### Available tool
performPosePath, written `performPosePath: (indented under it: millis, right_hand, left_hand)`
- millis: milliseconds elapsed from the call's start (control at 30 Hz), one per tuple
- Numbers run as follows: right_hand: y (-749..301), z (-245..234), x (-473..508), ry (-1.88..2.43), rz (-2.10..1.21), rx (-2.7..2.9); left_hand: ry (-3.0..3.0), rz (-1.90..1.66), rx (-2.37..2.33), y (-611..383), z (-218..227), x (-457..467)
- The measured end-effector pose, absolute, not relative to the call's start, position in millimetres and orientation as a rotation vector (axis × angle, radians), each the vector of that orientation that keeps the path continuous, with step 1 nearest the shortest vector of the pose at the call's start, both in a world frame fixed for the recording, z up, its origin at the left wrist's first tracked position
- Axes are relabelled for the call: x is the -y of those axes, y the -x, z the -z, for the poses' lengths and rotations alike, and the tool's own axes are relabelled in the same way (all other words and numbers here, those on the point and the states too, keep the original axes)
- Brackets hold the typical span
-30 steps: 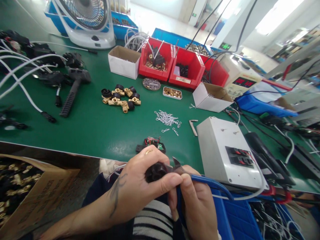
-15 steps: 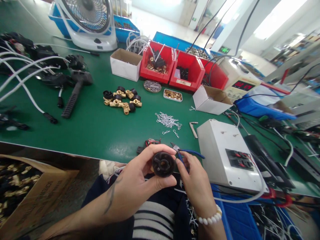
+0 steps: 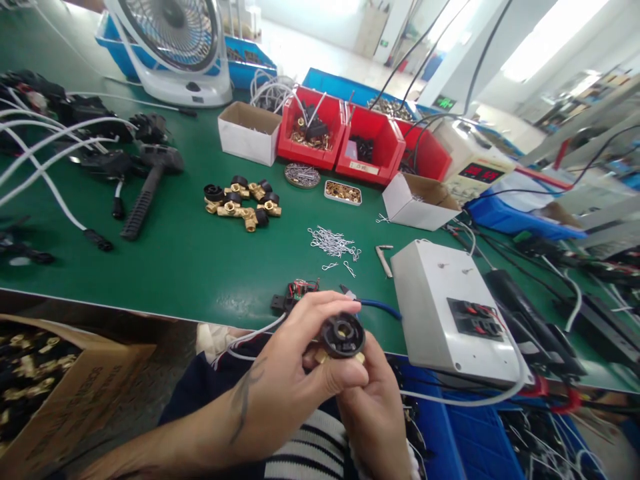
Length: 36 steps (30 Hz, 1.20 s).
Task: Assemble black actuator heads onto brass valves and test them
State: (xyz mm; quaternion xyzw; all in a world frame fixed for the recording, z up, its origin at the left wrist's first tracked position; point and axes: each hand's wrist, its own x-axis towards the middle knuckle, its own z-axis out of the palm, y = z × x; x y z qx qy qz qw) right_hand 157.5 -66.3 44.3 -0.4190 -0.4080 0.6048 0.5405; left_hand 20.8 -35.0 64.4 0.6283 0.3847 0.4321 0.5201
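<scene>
- The black-capped brass fitting (image 3: 343, 335) now has my right hand (image 3: 376, 400) on it, the blue-handled cutters (image 3: 377, 305) let go.
- Hands together near the front edge of the surface (image 3: 200, 267), my left hand (image 3: 300, 353) and right both clamp the fitting, cap tilted toward me, apparently to see into it.
- Cutters lie just beyond, likely parked within reach.
- Farther out, wire clips (image 3: 333, 241) sit heaped, seemingly for easy pickup.

Passable: over green tabletop (image 3: 200, 273), between brass fittings (image 3: 249, 217) and wire clips (image 3: 333, 243). Blocked: rightward by grey box (image 3: 425, 313), far side by red bins (image 3: 313, 153), nearer by pliers (image 3: 380, 306) and circuit module (image 3: 299, 289).
</scene>
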Motion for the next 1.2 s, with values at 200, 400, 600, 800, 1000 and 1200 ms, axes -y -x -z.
performPosePath:
  millis: [200, 400, 600, 800, 1000, 1200]
  right_hand:
    - [-168, -48, 62, 0.858, -1.546, 0.833]
    - [-172, -46, 59, 0.883, -1.517, 0.750]
    - [-169, -46, 59, 0.827, -1.565, 0.692]
    - [-169, -46, 65, 0.851, -1.596, 0.716]
    - [-160, -42, 68, 0.835, -1.688, 0.784]
    - [-156, -46, 67, 0.881, -1.671, 0.776]
  left_hand:
    - [-1.824, -1.051, -1.301, 6, -74, 15]
    - [-2.343, -0.480, -1.777, -9, -64, 2]
    - [-2.365, -0.247, -1.751, -40, -52, -6]
    - [-1.700, -0.800, -1.441, -11, -52, -22]
    - [-0.897, -1.197, -0.898, 1, -61, -6]
    - [-1.374, -1.206, -0.895, -9, -63, 17]
